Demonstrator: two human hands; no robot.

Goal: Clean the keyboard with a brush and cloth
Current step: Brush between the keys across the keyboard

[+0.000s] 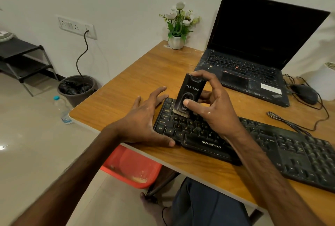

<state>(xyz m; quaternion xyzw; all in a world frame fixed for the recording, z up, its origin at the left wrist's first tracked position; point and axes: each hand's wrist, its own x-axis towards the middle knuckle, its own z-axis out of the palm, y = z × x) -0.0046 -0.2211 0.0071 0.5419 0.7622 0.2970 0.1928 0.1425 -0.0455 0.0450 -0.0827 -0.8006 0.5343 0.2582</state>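
Note:
A black keyboard (272,149) lies on the wooden table (126,84), running from centre to lower right. My right hand (213,106) grips a black brush (190,93) held upright, its pale bristles down on the keys near the keyboard's top left corner. My left hand (145,122) rests with spread fingers against the keyboard's left end, thumb at its front corner. No cloth is in view.
An open laptop (253,59) stands behind the keyboard, with a mouse (304,93) and cables to its right. A flower pot (176,41) sits at the table's back edge. A bin (78,88), a bottle (62,109) and a red dustpan (132,167) are on the floor.

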